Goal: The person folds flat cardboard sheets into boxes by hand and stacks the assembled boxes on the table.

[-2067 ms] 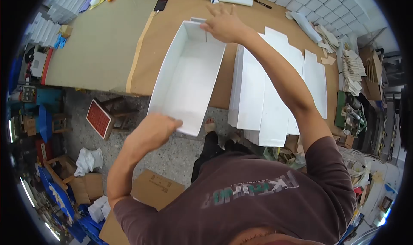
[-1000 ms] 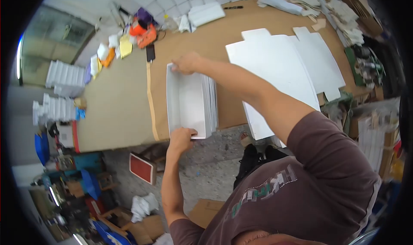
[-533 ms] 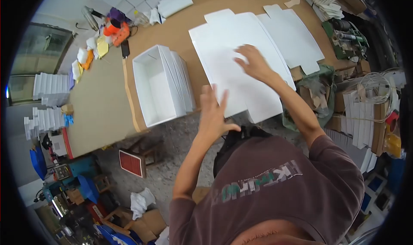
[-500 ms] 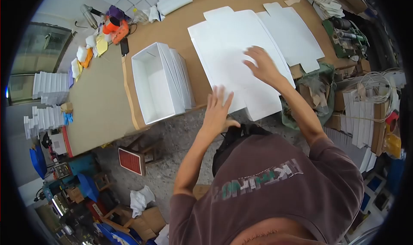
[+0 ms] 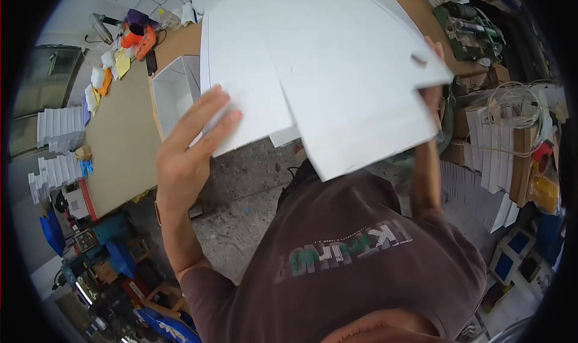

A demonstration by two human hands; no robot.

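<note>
Cardboard sheet [image 5: 337,66], white and broad, is up in front of the chest, spanning the space between the left hand [image 5: 183,153] and the right hand [image 5: 432,96]. Clock directions here run from its middle, with 12 pointing away from the wearer. At 8 o'clock, the left fingers are spread over the sheet's near corner, back of the hand upward; blur keeps me from telling whether the grip pinches or just touches. At 3 o'clock, the right hand is mostly behind the edge, with fingers showing past it; how firmly they press, I cannot tell.

What has just changed is that the sheet has come up off the tabletop [image 5: 114,156], its near flap now reaching toward the shirt [image 5: 373,271] at 6 o'clock. That probably leaves the hands bearing it and free to swing or turn it. Another white edge shows beneath, so there may be more than one layer.

The left forearm rises from 7 o'clock, elbow bent outward; the right stands almost upright at 4 o'clock, its wrist partly hidden.

Farther out, an open white box [image 5: 168,90] sits at 9 o'clock, partly covered by the sheet, with a phone [image 5: 151,62] just beside it. A green machine [image 5: 460,33] lies toward 2 o'clock.
</note>
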